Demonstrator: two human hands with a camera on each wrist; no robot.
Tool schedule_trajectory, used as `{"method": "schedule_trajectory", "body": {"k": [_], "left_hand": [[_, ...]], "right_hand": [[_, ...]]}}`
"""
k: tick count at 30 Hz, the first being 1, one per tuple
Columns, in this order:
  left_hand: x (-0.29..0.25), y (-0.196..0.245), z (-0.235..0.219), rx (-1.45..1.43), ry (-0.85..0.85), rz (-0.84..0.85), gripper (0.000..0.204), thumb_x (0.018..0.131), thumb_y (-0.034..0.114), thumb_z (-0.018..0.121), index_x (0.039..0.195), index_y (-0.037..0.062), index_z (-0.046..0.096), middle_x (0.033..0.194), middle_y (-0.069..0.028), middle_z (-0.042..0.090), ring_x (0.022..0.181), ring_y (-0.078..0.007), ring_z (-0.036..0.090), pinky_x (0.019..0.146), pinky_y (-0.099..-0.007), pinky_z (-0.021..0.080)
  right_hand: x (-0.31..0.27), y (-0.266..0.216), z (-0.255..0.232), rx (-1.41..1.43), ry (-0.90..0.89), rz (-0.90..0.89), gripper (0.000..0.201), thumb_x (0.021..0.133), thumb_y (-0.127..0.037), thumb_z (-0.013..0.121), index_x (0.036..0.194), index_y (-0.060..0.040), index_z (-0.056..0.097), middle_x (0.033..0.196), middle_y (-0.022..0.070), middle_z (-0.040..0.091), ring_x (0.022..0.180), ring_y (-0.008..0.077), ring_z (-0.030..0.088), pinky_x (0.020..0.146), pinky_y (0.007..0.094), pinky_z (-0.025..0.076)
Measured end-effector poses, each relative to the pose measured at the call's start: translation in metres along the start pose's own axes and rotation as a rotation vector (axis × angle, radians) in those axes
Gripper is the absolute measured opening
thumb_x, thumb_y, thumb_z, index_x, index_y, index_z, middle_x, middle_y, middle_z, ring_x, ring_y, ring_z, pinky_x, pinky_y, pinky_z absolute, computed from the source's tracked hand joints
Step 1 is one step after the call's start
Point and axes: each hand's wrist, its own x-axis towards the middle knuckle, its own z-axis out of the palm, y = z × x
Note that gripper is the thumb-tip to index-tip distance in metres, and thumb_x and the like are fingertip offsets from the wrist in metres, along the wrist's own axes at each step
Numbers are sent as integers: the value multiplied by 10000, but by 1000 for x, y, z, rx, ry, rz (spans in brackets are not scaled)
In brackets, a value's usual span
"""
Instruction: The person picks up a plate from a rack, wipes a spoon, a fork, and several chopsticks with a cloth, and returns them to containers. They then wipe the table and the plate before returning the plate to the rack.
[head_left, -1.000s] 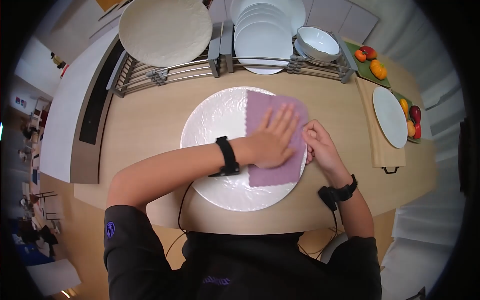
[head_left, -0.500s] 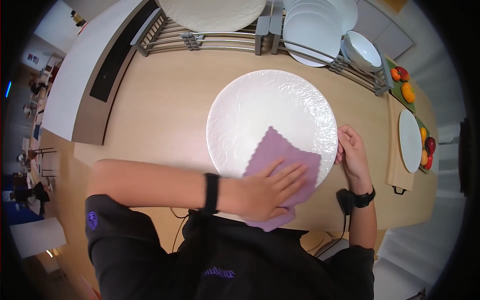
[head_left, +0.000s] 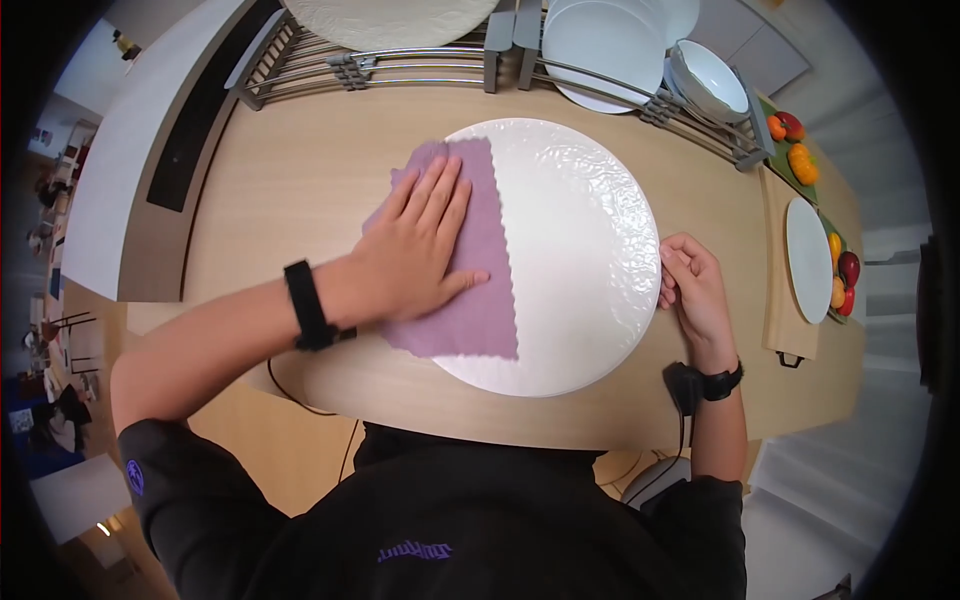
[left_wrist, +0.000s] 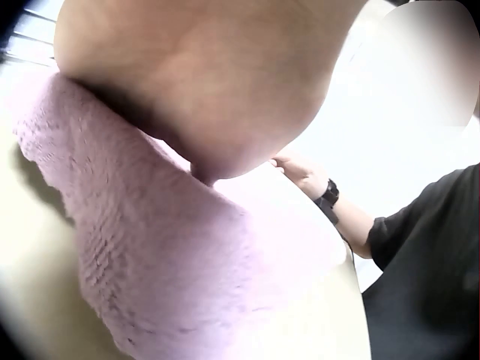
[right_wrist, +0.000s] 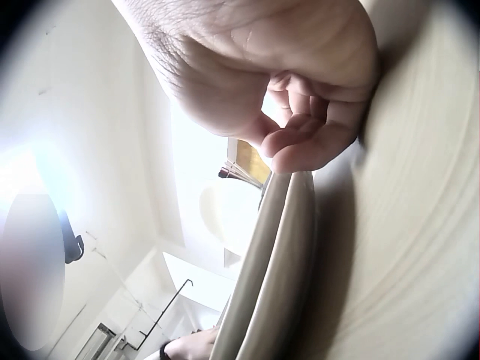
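A large round white plate [head_left: 575, 260] with a rippled, shiny rim lies on the table. My left hand [head_left: 415, 245] presses flat on a purple scalloped-edge cloth [head_left: 485, 310], its fingers pointing away from me and its thumb out to the side. The cloth covers the plate's left part and hangs past the rim; its fuzzy texture shows in the left wrist view [left_wrist: 150, 247]. At the right edge my right hand [head_left: 695, 290] pinches the plate's rim between thumb and curled fingers. The right wrist view shows those fingertips right at the rim [right_wrist: 281, 247], close beside the tabletop.
Behind stands a metal dish rack [head_left: 420, 78] with a large cream plate [head_left: 390, 20], white plates [head_left: 600, 50] and bowls [head_left: 712, 80]. To the right lie a wooden board [head_left: 780, 250] bearing a white plate [head_left: 808, 260], and colourful produce [head_left: 803, 165] on green trays.
My left hand and the cloth have swept from the plate's right side, across its near edge, to its left side. The right hand stays at the right rim.
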Motion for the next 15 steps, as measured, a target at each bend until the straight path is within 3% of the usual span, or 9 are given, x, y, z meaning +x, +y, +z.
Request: {"method": "schedule_trajectory", "body": {"k": [6, 10, 15], "left_hand": [[76, 0, 11, 14, 43, 15, 977, 1010, 657, 402, 1596, -78, 136, 1667, -321, 89, 1575, -417, 61, 1262, -546, 63], [114, 49, 18, -135, 50, 141, 966, 1025, 655, 365, 1603, -71, 96, 1665, -334, 60, 1575, -429, 16, 1262, -541, 35], [120, 106, 24, -307, 163, 359, 932, 1011, 553, 490, 1584, -95, 145, 1649, -348, 114, 1560, -451, 108, 1242, -574, 100]], "right_hand": [[0, 2, -1, 6, 6, -10, 133, 1052, -139, 580, 1001, -21, 617, 678, -20, 544, 545, 54, 486, 503, 225, 430], [-1, 0, 2, 2, 26, 12, 117, 1047, -122, 579, 1006, -17, 613, 691, -18, 556, 551, 54, 490, 503, 228, 437], [-1, 2, 0, 16, 37, 17, 109, 1046, -115, 575, 1012, -19, 613, 684, -20, 552, 546, 55, 495, 503, 223, 440]]}}
